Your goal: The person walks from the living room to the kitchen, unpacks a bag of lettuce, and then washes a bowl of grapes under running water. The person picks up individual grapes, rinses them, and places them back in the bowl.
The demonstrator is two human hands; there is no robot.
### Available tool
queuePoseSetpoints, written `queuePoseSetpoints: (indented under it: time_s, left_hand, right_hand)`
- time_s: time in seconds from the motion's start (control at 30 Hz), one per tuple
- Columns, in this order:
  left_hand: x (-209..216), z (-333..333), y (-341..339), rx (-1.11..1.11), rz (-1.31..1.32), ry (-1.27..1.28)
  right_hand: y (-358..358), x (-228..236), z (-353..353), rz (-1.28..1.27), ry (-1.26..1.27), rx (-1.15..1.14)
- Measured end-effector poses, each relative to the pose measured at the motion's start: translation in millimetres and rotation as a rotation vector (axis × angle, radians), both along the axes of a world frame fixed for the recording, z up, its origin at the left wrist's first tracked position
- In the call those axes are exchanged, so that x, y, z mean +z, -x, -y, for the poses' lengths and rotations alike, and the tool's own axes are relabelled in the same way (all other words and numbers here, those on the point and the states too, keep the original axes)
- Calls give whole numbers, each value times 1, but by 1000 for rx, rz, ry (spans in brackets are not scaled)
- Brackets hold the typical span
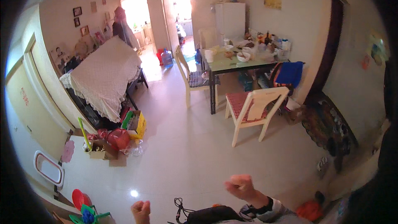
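Curling both hands into fists over the floor [186, 157], you had your left hand [141, 212] right down at the lower edge and your right hand [241, 186] higher up, off to the right. Fingers looked folded in on both and nothing poked out, though I couldn't tell if something small was tucked inside.

Closest stuff was the black cable [179, 208], looped up between your fists at the bottom of the view, just beside a black object [215, 215] that got cut off, so no clue what that was.

Honestly, the cable looked like the main risk to me. Loose loops could've caught a finger if your left hand swung inward, and a snag might've yanked whatever was attached (couldn't make out either end). The dark band [270, 205] on your right wrist seemed like another spot to hook. Also, your left hand sat so low that dropping it a bit would've lost it from view. The red basin [78, 199] and the nearest chair [257, 110] were apart from both fists, so I figured only a big swing or step risked a bump.
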State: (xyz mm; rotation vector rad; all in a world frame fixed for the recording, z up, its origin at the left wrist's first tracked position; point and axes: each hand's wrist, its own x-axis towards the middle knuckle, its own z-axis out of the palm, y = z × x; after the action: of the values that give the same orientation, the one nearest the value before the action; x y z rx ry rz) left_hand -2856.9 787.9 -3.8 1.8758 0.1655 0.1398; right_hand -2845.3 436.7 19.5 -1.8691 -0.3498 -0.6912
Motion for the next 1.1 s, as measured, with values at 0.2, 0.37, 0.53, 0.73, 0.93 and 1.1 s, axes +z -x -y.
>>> queuePoseSetpoints:
  time_s: [0.2, 0.37, 0.53, 0.73, 0.93, 1.1]
  left_hand:
    - [-24, -33, -91, 305, -63, 35]
    - [-54, -74, -233, 375, -70, 93]
    - [-33, -86, -414, 101, 11, -107]
    - [13, -37, -627, -471, 296, -344]
    - [36, 23, -780, -818, 109, -59]
    - [46, 32, -895, -985, -123, -54]
  right_hand:
    - [-169, -4, -80, 72, 100, 613]
    - [-295, -27, -127, 30, 79, 609]
    - [-429, -12, -134, 62, 110, 373]
    - [-577, -6, -115, 57, 154, 182]
    - [-736, -7, -114, 33, 116, 174]
    - [-890, 8, -133, 214, 257, 400]
